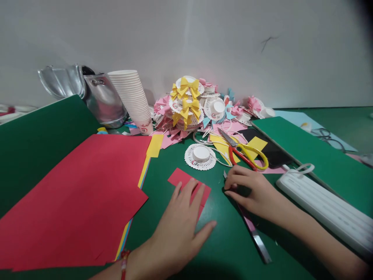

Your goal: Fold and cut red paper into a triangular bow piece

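My left hand point(182, 229) lies with its fingers spread over small red paper pieces point(177, 177) on the green tabletop. A red beaded bracelet point(124, 264) circles that wrist. To its right, my right hand point(252, 190) has its fingers curled round a slim utility knife point(247, 223). The knife's pointed blade shows beyond the fingertips, and its pink and silver body slants toward me. Just past the hands sits a round white paper hat shape point(201, 155) with a fringed brim. Yellow-and-red-handled scissors point(247, 153) lie partly open beyond my right hand.
Large red paper sheets point(84, 194) cover the left side. A tall stack of paper cups point(131, 99) stands beside a silver bag point(103, 97). Decorated paper hats point(188, 103) pile up against the wall. A white power strip point(326, 212) lies on the right, near a green board point(314, 151).
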A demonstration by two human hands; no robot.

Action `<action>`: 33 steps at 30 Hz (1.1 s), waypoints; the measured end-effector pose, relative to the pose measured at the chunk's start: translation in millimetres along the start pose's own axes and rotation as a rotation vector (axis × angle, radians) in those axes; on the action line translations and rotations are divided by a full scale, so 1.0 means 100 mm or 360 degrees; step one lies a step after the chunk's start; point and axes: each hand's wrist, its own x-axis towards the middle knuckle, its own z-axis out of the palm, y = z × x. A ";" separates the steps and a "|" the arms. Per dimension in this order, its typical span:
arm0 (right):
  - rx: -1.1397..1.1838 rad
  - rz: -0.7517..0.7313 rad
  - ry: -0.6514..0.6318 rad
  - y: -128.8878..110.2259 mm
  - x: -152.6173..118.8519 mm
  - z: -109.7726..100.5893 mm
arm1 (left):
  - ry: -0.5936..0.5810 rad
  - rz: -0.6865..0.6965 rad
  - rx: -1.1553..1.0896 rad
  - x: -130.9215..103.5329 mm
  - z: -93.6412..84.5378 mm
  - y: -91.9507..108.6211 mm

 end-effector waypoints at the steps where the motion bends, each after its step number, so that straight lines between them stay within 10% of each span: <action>1: -0.0059 0.0047 0.0034 -0.02 -0.01 0.01 | 0.0096 -0.0054 -0.0007 0.01 0.01 -0.02; 6: -0.0321 0.0460 -0.0013 -0.08 -0.05 0.02 | 0.0353 -0.0055 0.0042 0.10 -0.02 -0.09; 21: 0.0627 0.0706 -0.0018 -0.05 -0.01 0.13 | 0.0542 -0.0012 -0.0032 0.11 -0.03 -0.07; 28: 0.0547 0.0599 -0.0018 -0.10 0.00 0.01 | 0.0637 0.0213 -0.0028 0.11 0.00 -0.12; 33: 0.0463 0.0349 -0.0397 -0.09 -0.03 -0.07 | 0.0716 0.0224 -0.0068 0.10 -0.02 -0.11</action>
